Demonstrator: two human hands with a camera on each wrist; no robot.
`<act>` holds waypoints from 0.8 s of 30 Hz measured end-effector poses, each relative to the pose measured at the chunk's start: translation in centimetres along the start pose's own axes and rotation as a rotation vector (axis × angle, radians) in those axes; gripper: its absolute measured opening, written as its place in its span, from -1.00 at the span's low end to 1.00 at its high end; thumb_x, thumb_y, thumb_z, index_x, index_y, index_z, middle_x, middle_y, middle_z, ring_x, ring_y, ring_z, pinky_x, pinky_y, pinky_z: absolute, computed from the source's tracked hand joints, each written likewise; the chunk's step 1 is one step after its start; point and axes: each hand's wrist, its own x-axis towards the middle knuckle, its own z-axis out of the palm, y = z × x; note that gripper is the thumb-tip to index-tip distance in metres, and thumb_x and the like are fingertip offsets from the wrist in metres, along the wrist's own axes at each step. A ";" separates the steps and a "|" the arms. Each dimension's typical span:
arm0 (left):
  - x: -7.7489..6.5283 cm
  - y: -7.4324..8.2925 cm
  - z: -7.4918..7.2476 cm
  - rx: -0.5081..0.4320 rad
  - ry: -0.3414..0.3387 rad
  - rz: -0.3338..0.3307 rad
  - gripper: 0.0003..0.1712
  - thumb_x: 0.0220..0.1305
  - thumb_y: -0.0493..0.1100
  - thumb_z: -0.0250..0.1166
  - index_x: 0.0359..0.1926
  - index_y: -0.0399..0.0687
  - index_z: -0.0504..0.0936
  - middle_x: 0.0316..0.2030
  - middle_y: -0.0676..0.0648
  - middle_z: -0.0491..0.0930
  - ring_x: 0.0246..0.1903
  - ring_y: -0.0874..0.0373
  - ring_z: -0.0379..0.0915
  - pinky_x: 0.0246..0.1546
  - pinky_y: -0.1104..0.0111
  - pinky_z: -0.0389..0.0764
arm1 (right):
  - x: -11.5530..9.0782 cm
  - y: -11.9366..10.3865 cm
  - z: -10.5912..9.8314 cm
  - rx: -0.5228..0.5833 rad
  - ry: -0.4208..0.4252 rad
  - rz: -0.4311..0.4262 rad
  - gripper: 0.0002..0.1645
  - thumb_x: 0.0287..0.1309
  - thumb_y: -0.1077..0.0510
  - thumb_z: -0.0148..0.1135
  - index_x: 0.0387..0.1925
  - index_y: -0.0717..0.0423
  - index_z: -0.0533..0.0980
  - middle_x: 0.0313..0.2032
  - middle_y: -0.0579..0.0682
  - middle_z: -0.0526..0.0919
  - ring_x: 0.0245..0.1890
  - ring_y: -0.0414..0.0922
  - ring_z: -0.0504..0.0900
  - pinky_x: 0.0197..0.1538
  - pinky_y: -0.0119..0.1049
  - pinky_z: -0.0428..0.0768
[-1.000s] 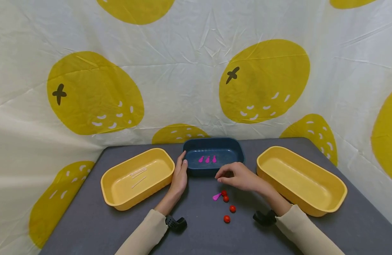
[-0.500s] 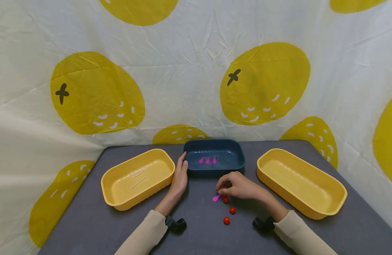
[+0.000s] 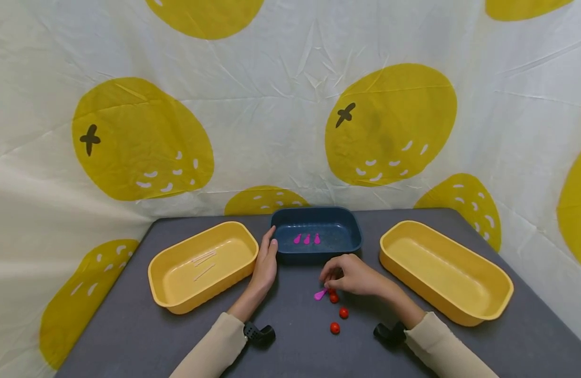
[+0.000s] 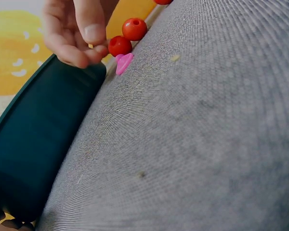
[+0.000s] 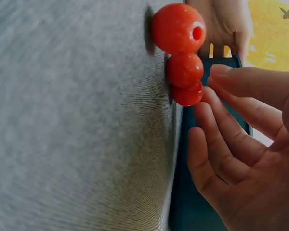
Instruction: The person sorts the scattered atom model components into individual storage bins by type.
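My left hand (image 3: 264,268) lies with straight fingers against the left end of the dark blue tray (image 3: 319,258). Over the table in front of that tray hovers my right hand (image 3: 352,274), fingers loosely bent. Its thumb and index fingertips are close together beside a red bead (image 5: 187,94), with nothing visible between them. A small pink balloon-shaped piece (image 3: 320,295) lies just below these fingertips, touching or nearly touching the beads. Several red beads with holes, among them a nearer bead (image 3: 335,328), run toward me; the farthest is partly hidden by the hand in the head view.
Inside the blue tray lie 3 pink pieces (image 3: 307,239). A yellow tray (image 3: 177,305) at the left holds a few thin pale sticks (image 3: 204,257). Another yellow tray (image 3: 470,318) stands at the right. Behind the table hangs a patterned cloth (image 3: 271,131).
My right hand has come down from beside the blue tray's front to the pink piece and beads, then stayed there. My left hand has not moved.
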 end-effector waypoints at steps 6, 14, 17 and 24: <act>1.0 -2.2 0.3 0.007 0.015 0.016 -0.41 0.71 -0.04 -0.20 0.64 0.02 0.08 0.64 -0.11 0.03 0.62 -0.15 -0.07 0.59 -0.18 -0.05 | 0.1 -0.1 0.2 -0.059 -0.020 -0.008 -0.91 0.15 0.21 0.48 -0.27 0.07 0.73 -0.35 -0.18 0.76 -0.37 -0.38 0.63 -0.23 -0.43 0.65; 1.6 -4.0 0.7 0.026 0.040 0.009 -0.42 0.71 0.01 -0.19 0.63 0.20 0.11 0.63 -0.02 0.05 0.62 -0.08 -0.04 0.60 -0.15 -0.03 | 0.0 0.1 0.7 -0.092 -0.024 -0.032 -0.91 0.14 0.22 0.49 -0.29 0.06 0.73 -0.39 -0.22 0.74 -0.40 -0.42 0.60 -0.25 -0.45 0.63; 1.6 -4.1 0.7 0.026 0.041 0.012 -0.42 0.71 0.02 -0.20 0.63 0.18 0.10 0.63 -0.02 0.06 0.62 -0.09 -0.03 0.59 -0.16 -0.03 | 0.0 0.0 0.7 -0.092 -0.022 -0.048 -0.91 0.13 0.22 0.49 -0.29 0.07 0.73 -0.40 -0.20 0.75 -0.40 -0.41 0.61 -0.27 -0.45 0.63; 1.6 -4.1 0.6 0.029 0.043 0.021 -0.42 0.71 0.05 -0.20 0.63 0.18 0.11 0.63 -0.03 0.06 0.62 -0.08 -0.03 0.59 -0.16 -0.02 | 0.2 -0.1 0.8 -0.116 -0.027 -0.043 -0.90 0.10 0.23 0.51 -0.31 0.06 0.73 -0.39 -0.19 0.75 -0.40 -0.41 0.60 -0.27 -0.46 0.62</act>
